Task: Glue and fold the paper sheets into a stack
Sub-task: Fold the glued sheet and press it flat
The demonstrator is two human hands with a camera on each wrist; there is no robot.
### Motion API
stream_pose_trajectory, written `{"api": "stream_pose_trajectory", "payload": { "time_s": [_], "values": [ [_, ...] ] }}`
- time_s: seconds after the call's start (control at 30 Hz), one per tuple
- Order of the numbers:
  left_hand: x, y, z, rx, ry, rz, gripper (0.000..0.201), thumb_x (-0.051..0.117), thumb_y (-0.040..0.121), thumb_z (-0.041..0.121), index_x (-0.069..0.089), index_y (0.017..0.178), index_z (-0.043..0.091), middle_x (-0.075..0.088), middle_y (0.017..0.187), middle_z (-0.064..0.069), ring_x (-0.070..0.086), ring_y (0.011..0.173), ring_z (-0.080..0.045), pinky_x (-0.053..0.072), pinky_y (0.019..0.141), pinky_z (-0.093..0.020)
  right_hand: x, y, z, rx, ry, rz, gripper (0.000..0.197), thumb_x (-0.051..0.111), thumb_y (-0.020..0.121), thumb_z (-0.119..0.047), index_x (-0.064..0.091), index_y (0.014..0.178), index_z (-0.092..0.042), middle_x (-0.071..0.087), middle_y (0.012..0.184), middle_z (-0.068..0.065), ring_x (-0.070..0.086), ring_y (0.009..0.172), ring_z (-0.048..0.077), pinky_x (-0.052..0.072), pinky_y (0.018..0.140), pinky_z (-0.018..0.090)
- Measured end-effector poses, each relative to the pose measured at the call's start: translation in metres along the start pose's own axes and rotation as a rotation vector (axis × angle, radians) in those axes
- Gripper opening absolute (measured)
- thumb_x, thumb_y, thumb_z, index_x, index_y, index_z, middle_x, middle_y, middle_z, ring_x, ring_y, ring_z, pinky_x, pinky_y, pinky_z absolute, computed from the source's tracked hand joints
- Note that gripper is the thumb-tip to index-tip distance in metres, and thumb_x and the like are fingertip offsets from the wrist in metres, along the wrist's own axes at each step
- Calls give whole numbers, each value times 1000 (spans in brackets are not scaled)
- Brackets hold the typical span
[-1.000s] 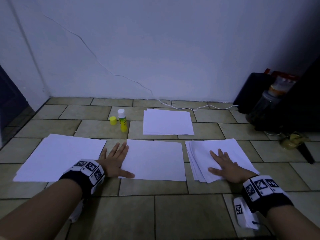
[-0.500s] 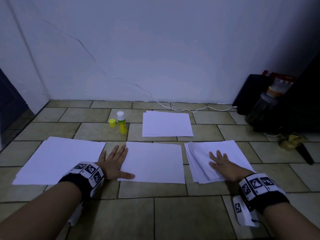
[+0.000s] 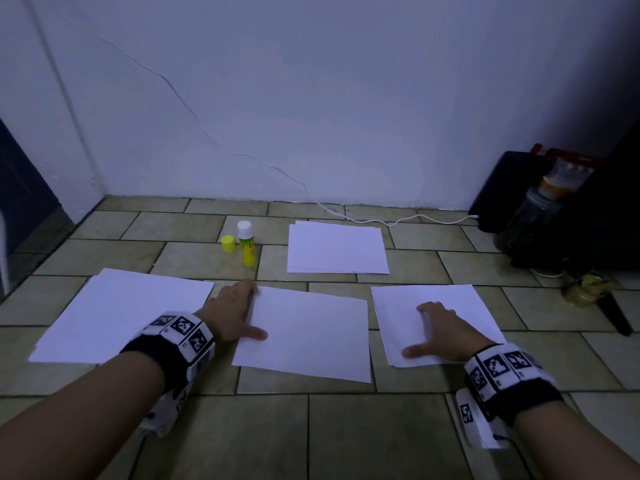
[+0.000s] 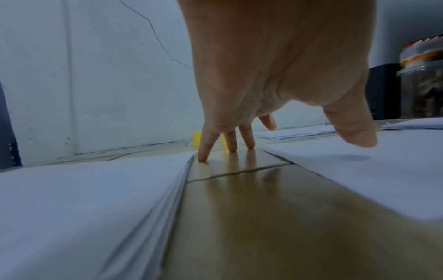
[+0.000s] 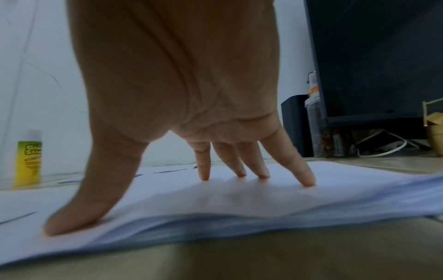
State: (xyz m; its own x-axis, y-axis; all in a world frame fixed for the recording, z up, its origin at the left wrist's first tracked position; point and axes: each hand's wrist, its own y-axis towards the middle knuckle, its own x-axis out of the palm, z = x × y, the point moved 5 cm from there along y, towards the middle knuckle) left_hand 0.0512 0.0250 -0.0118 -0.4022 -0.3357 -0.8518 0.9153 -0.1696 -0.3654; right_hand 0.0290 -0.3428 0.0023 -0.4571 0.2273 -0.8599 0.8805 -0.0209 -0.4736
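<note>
Glue stick [image 5: 27, 161] label: "Stic"

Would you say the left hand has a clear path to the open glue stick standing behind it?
Probably yes. The left hand rests on the floor beside the middle sheet, holding nothing, and only bare tile lies between its fingertips and the glue stick; the loose yellow cap sits off to the side.
</note>
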Motion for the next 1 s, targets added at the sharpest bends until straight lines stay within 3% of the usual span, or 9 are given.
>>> {"api": "stream_pose_trajectory", "payload": {
  "time_s": [0.1,0.23,0.33,0.4,0.57,0.67,0.77,0.87,1.0],
  "values": [
    [-5,2,7,52,6,88,67,71,75,57,39,123,23,43,133,-1,39,124,-23,38,103,-46,2,2,-2,4,-18,27,102,80,65,-54,25,144,-19,35,144,5,35,131,24,36,106,38],
    [-18,-13,53,316,-57,309,62,41,72,63,58,110,18,55,124,1,44,117,-19,37,95,-30,-1,1,-2,-5,-58,22,80,64,85,-47,24,149,-19,29,152,8,34,135,26,31,107,34],
    [-10,-18,105,422,-96,242,34,52,87,46,64,103,18,62,107,4,53,101,-13,37,82,-23,0,2,1,7,-32,7,61,44,98,-42,20,151,-25,14,159,8,21,143,29,23,113,36],
    [2,-16,137,463,-88,182,23,54,94,34,63,108,19,62,111,3,54,101,-12,40,84,-23,1,2,4,4,4,-10,55,34,101,-43,20,151,-26,11,160,7,15,145,31,19,115,37],
    [41,-2,190,528,92,69,37,47,98,31,51,133,18,51,135,-3,41,125,-20,35,102,-32,2,0,5,-2,47,-43,50,20,104,-40,18,152,-25,8,160,8,9,146,33,14,117,39],
    [54,9,204,422,-32,46,42,48,98,32,49,135,12,50,138,-7,44,127,-22,36,103,-32,-2,-2,5,6,68,-48,49,17,105,-38,18,152,-26,7,161,8,9,147,32,11,118,38],
    [55,26,206,238,-320,40,29,54,96,33,64,104,8,66,104,-12,60,105,-26,44,90,-30,-2,-3,4,24,95,-59,49,16,105,-34,17,153,-23,6,160,9,8,147,32,9,118,38],
    [62,41,205,89,-663,-40,30,64,90,26,61,67,7,65,60,-8,69,77,-31,57,81,-39,-2,-4,1,30,103,-56,49,16,105,-37,17,153,-25,9,160,10,9,146,35,13,118,40],
    [69,50,208,-11,-843,-111,19,67,83,2,57,70,10,56,38,14,65,67,-19,60,72,-30,-5,-12,-3,50,103,-49,47,14,106,-27,15,153,-18,6,160,7,6,146,33,11,116,37]
  ]
}}
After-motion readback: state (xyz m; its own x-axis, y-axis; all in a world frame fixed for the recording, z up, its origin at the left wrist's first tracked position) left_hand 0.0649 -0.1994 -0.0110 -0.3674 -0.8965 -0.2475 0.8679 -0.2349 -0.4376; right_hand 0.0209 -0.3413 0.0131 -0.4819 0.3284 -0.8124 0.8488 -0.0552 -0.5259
